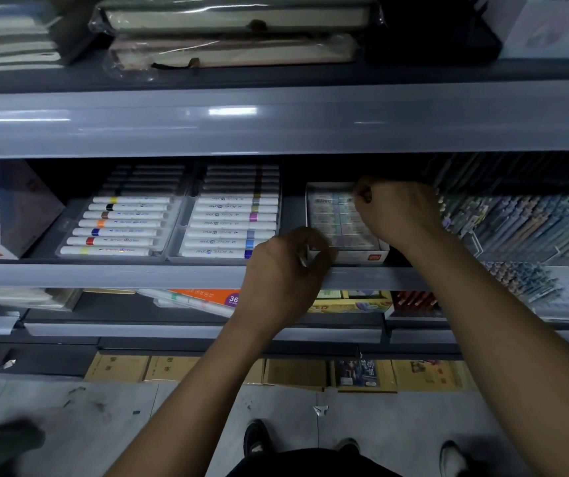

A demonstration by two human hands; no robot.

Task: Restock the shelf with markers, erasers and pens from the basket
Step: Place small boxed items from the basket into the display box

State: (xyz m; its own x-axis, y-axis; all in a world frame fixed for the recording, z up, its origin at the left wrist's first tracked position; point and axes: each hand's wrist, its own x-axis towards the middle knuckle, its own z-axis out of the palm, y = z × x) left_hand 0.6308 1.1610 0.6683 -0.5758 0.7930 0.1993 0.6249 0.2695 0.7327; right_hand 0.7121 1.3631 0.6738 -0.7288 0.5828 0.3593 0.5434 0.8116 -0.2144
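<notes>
Both hands (284, 270) (393, 210) on eraser box (362, 257), "Acrylic Marker" pens (121, 222)

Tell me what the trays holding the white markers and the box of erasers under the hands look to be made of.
The marker trays look like clear, slightly frosted plastic: the shelf shows through their walls and their edges catch light. The eraser box looks like matte white printed cardboard, with a flat, dull front and a red logo. Neither is certain from this blurred view.
</notes>
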